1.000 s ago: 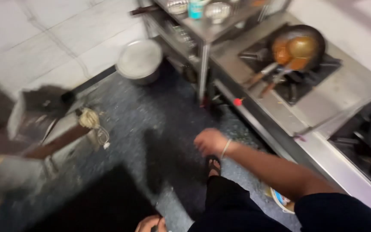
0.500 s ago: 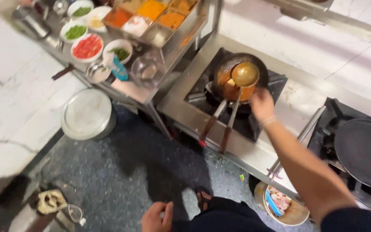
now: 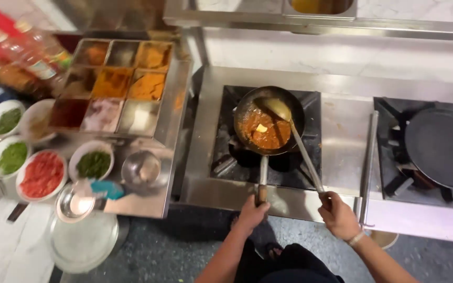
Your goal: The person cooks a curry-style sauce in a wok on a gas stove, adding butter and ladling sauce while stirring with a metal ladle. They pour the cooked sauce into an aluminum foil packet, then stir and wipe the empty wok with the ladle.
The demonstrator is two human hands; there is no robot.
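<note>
Left hand (image 3: 253,213) sits low in the frame, just left of centre, and I see it wrapped tight round the end of the pan handle (image 3: 262,181). Right hand (image 3: 338,216) is beside it, lower right of centre, fingers closed on the end of the ladle (image 3: 297,141) shaft; a thin bracelet (image 3: 356,239) rings that wrist.

From my left hand the handle runs straight up to the pan (image 3: 268,120), which sits on the burner (image 3: 266,139) in the middle of the frame. Orange-red sauce (image 3: 260,131) covers the pan floor, with a small pale yellow lump (image 3: 261,128) on it. The ladle slants up and left from my right hand, its bowl resting against the far inner side of the pan.

Right of the burner a long steel rod (image 3: 368,162) lies along the steel counter (image 3: 342,131), and past it, at the right edge, a flat black griddle (image 3: 444,147) rests on a second burner.

To the left, a steel tray (image 3: 119,86) of square compartments holds orange, yellow, dark and white powders. Below it, lower left, stand bowls of chopped greens (image 3: 94,164), a bowl of red chopped pieces (image 3: 42,174), an empty steel bowl (image 3: 141,169) and a smaller one (image 3: 73,203). Bottles (image 3: 32,55), blurred, sit at the upper left.
</note>
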